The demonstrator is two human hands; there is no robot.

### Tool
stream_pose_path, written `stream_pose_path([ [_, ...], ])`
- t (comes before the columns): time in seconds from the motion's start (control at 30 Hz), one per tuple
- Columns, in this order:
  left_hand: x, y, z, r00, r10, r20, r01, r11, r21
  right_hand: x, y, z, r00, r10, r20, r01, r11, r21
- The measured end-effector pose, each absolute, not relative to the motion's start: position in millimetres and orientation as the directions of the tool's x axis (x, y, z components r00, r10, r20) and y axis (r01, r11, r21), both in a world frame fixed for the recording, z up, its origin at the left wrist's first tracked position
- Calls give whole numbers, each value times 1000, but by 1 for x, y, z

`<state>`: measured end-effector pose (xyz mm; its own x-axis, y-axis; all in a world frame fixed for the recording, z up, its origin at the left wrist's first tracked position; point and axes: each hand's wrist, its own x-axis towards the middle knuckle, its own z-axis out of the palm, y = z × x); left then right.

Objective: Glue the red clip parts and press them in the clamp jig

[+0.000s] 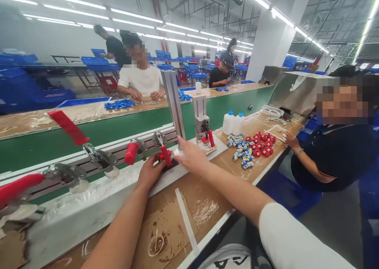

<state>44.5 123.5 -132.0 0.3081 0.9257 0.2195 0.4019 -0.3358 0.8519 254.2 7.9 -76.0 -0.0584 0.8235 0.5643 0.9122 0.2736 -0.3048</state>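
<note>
Both arms reach far forward over the table [177,205]. The left hand [151,171] is curled around a red clamp handle [166,155]. The right hand [191,155], just to its right, lies open and flat on the metal rail [89,205].

The left hand [150,171] hides the part under the red clamp handle [166,155].

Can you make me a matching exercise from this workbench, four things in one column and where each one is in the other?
1. left hand
2. right hand
3. white bottles
4. pile of small red parts

A. beside the green conveyor, behind the small parts
B. on the bench in front of the seated co-worker
C. at a red-handled clamp
D. flat on the white rail by the upright metal post

Pairs: 1-C, 2-D, 3-A, 4-B
</note>
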Motion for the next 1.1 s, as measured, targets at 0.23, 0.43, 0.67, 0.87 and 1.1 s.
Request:
stream_pose_path([
  [0.23, 47, 125, -130, 305, 930, 205, 366, -313, 876, 536, -160, -121, 168, 767, 620, 985, -152, -79],
  [0.43, 47, 127, -132, 293, 934, 206, 362, -308, 880, 597, -188, -139, 95, 953, 287, 984, -133, 115],
  [0.67, 47, 126, -133, 271, 937, 219, 378, -313, 871, 580, -163, -131, 141, 944, 297, 972, -189, 139],
  [0.87, 48, 127, -135, 275, 939, 206, 353, -298, 887, 574, -162, -136, 121, 946, 300, 980, -162, 115],
  [1.1, 48, 124, -135, 261, 945, 195, 324, -277, 905, 565, -168, -134, 49, 941, 336, 993, -82, 85],
])
